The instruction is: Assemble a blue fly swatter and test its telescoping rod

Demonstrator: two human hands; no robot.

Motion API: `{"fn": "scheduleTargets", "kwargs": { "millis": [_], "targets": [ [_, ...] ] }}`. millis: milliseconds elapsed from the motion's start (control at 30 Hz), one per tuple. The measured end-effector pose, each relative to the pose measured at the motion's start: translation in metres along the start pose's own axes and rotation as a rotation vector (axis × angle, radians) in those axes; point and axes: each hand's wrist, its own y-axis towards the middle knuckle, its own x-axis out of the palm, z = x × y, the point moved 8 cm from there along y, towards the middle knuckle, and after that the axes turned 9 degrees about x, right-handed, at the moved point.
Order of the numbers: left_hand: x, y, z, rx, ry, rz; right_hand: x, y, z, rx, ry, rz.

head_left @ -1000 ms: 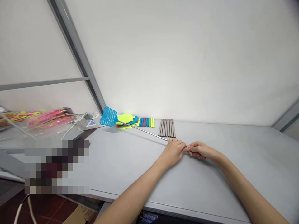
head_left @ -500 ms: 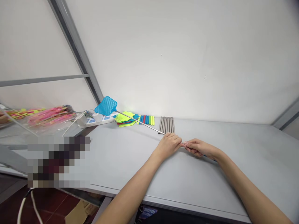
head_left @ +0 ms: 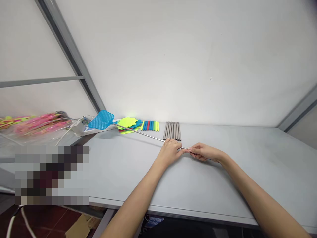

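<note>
A blue fly swatter (head_left: 102, 120) with a mesh head and a long thin metal rod stretches across the table, its head at the upper left. My left hand (head_left: 170, 151) is closed over the rod near its lower right end. Just beside it, the fingers of my right hand (head_left: 201, 152) pinch the rod's end. A bit of blue shows under my right wrist, mostly hidden by the hand. Behind my left hand lies a row of metal tubes (head_left: 172, 130). Left of them are coloured handle grips (head_left: 150, 126) and stacked swatter heads (head_left: 127, 122), yellow on top.
A white power strip (head_left: 85, 131) sits at the table's left back corner. On the left surface are plastic bags of pink and yellow pieces (head_left: 44, 123). The grey table (head_left: 119, 172) meets a white wall. Metal frame posts (head_left: 71, 46) rise at the left. Cardboard (head_left: 79, 227) lies below.
The swatter's head has tipped lower and its mesh now looks flatter. Both hands still grip the rod close together. The whole view has shifted slightly to the right.
</note>
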Motion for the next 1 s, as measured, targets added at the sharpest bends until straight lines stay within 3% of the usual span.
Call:
{"fn": "scheduleTargets", "kwargs": {
  "millis": [1000],
  "targets": [
    [-0.002,0.001,-0.003,-0.039,-0.089,-0.03,-0.004,-0.003,0.011,0.072,-0.012,-0.01]
  ]
}}
